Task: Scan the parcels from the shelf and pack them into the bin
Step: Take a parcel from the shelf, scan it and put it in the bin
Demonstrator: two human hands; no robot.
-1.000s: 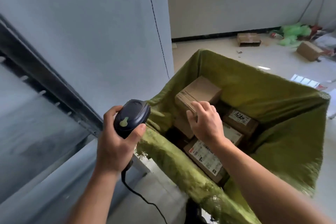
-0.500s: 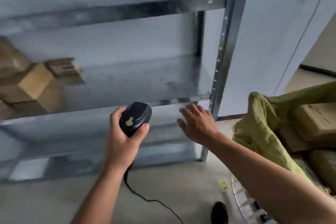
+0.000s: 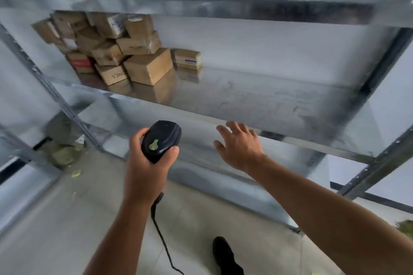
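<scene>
The parcels [image 3: 107,49] are plain brown cardboard boxes, taped and heaped unevenly at the back left of the metal shelf [image 3: 257,102], up and to the left of both sets of fingers and well apart from them. One low box [image 3: 112,75] at the front of the heap carries dark print upside down, seemingly ending in "NICS"; another [image 3: 79,62] shows a red band, and a small one [image 3: 187,58] at the right end of the heap has a white label with a dark stripe, too blurred to read. The left hand [image 3: 147,163] has its fingers [image 3: 137,135] and thumb curled round a black handheld scanner [image 3: 161,140] with a yellow-green button, its cable [image 3: 161,236] hanging below. The right hand [image 3: 240,147] hovers with its fingers [image 3: 234,126] spread and empty, just below the shelf's front edge.
</scene>
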